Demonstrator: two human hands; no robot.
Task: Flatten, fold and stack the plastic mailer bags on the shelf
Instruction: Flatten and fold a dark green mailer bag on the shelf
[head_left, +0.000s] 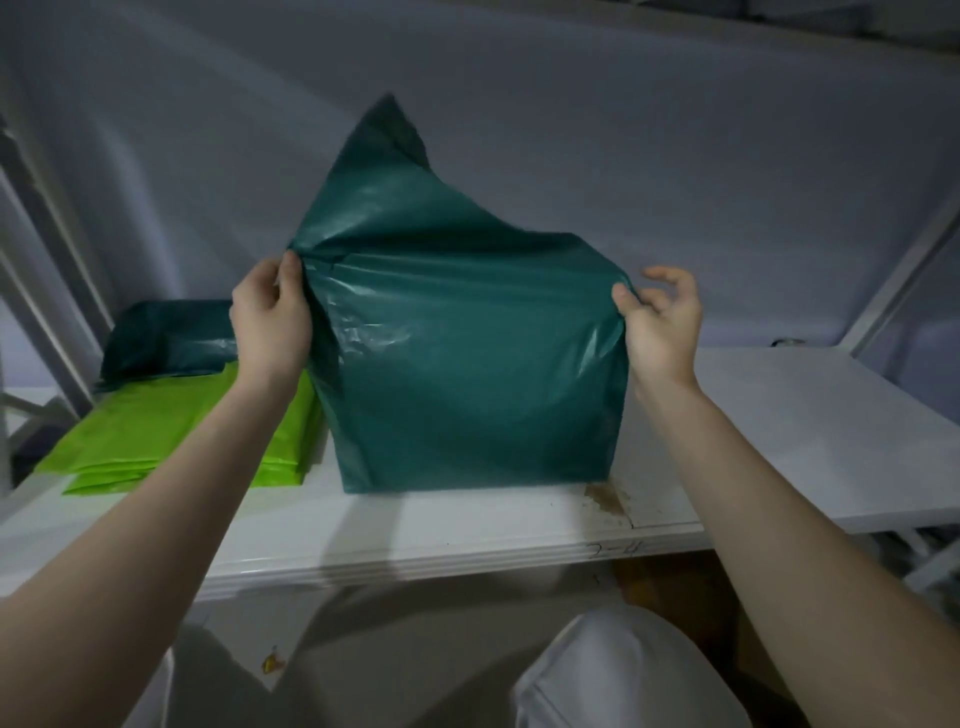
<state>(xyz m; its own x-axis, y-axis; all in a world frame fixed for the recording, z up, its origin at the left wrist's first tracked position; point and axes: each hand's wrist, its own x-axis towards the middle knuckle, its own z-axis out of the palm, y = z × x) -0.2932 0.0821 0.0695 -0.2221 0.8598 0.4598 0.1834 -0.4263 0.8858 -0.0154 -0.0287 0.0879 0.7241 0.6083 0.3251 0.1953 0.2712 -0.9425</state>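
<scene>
Two hands hold one dark green mailer bag (467, 364) upright over the white shelf (779, 415). I see the left hand (270, 317) pinching the bag's upper left edge, thumb in front and fingers curled behind the plastic. The right hand (662, 317) pinches the upper right corner between thumb and forefinger; its other fingers are loosely curled in the air and touch nothing. Between the two hands the top edge runs roughly level, while a loose flap of the same bag rises to a point above the left hand. The bag's lower edge is at the shelf surface, near the front lip; I cannot tell whether it touches. To the left on the shelf lies a stack of lime green mailer bags (156, 447), folded flat, and on the rear part of that stack lies a second dark green bag (166, 338), partly hidden by my left wrist. A brown stain (605, 496) marks the shelf just right of the held bag's lower corner. Handwritten marks (615, 548) show on the shelf's front edge.
</scene>
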